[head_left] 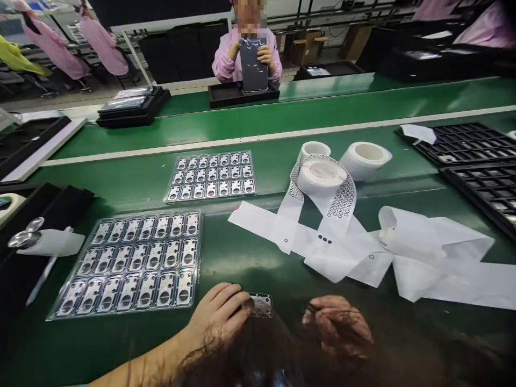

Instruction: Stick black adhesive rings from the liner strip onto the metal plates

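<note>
My left hand [220, 314] pinches a small shiny metal plate with round holes [261, 304] just above the green table's near edge. My right hand [336, 325] is curled close beside it, fingertips pressed together toward the plate; what they hold is hidden by dark hair at the bottom of the view. Left of my hands lies a clear tray [131, 264] filled with several rows of the same metal plates. Unrolled white backing tape with small black rings [334, 215] trails from a roll [322, 174] right of centre.
A second tray of plates [212, 176] lies farther back. Two more white rolls [365, 159] stand behind the tape. Black compartment trays [479, 161] sit at right, black holders [36, 215] at left. Across the belt a person in pink holds a dark panel [253, 62].
</note>
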`<state>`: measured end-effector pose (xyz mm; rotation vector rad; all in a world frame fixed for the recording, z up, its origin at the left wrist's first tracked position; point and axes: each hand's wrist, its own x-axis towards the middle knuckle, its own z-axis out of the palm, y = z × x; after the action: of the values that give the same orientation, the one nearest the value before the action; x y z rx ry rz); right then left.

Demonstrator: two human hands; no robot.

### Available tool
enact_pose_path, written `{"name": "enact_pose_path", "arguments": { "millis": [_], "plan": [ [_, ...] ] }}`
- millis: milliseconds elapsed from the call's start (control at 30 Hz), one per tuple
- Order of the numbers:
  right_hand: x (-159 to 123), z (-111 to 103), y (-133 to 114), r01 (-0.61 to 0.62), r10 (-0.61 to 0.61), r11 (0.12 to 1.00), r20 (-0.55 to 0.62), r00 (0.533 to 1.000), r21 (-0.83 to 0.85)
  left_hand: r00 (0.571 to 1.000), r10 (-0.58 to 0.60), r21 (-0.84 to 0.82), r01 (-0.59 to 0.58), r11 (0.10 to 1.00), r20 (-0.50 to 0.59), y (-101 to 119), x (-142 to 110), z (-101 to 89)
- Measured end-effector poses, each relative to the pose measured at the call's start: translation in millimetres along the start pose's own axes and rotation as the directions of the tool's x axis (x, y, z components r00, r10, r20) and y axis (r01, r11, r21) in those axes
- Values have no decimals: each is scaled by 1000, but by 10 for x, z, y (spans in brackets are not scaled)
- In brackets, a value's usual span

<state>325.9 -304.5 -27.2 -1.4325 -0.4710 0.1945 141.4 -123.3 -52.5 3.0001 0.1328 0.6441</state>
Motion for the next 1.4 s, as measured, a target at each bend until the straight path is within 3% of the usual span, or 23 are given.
{"name": "enact_pose_path", "arguments": {
  "millis": [133,200,267,300,333,367,433,600,733,1000,1400],
  "plan": [
    [598,-173,-339,69,-58,996,-160,985,61,1000,-6,-208,4,978,-9,-141,388,-117],
    [1016,-251,-415,122,-95,986,-223,970,109,999,-4,-303,17,953,43,-179,711,-156],
    [1448,-295,-386,118,-75,977,-233,970,178,990,-55,-444,108,890,130,-174,1093,-153],
    [1651,-302,-334,87,-43,977,-219,975,194,972,-112,-546,209,812,205,-154,1295,-133],
    [1834,-303,-261,51,-8,976,-197,980,212,894,-230,-703,446,554,385,-125,1499,-99],
    [1993,-298,-175,-11,51,971,-163,985,238,841,-272,-734,542,409,468,-89,1701,-53],
    [2224,-286,18,-109,143,957,-111,983,268,763,-287,-738,640,213,579,-11,2085,74],
    [2365,-331,386,-251,275,940,-77,958,229,608,-370,-691,707,-149,702,137,2836,430],
    [2337,-357,490,-318,339,930,-91,937,184,526,-395,-651,683,-331,753,214,3178,545],
    [2379,-310,538,-357,369,925,-84,925,130,416,-378,-559,677,-479,827,257,3343,403],
    [2373,-296,565,-329,343,933,-89,935,143,401,-367,-537,711,-454,840,322,3413,375]
  ]
}}
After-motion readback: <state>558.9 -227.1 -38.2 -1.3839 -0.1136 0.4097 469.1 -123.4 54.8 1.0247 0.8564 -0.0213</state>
